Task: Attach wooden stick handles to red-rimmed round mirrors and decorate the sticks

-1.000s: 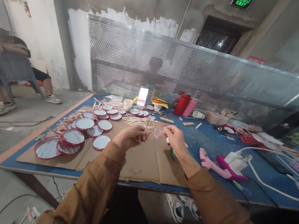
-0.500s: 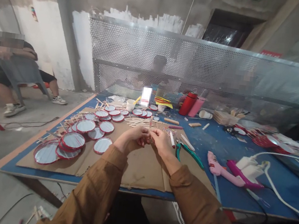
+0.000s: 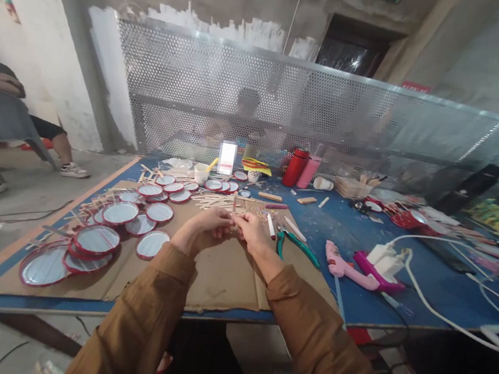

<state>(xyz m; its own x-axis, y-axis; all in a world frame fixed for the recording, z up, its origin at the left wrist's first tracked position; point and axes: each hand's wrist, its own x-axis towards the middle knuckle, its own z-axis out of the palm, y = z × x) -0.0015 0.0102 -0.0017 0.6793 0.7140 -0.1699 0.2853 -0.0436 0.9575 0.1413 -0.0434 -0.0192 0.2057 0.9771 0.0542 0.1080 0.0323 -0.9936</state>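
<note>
Head view: thin wooden stick (image 3: pixel 235 201) stands upright just above the closed fingertips of the left hand (image 3: pixel 203 230), apparently pinched there, with the right hand (image 3: pixel 252 232) touching beside it, its grip indeterminate.

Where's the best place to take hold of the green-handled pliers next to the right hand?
Take the two green handles of the pliers, coming down from above on the near side, to the right of the right hand. The handles lie flat and splay toward the person, leaving room for fingers around them, while the metal head points away.
</note>
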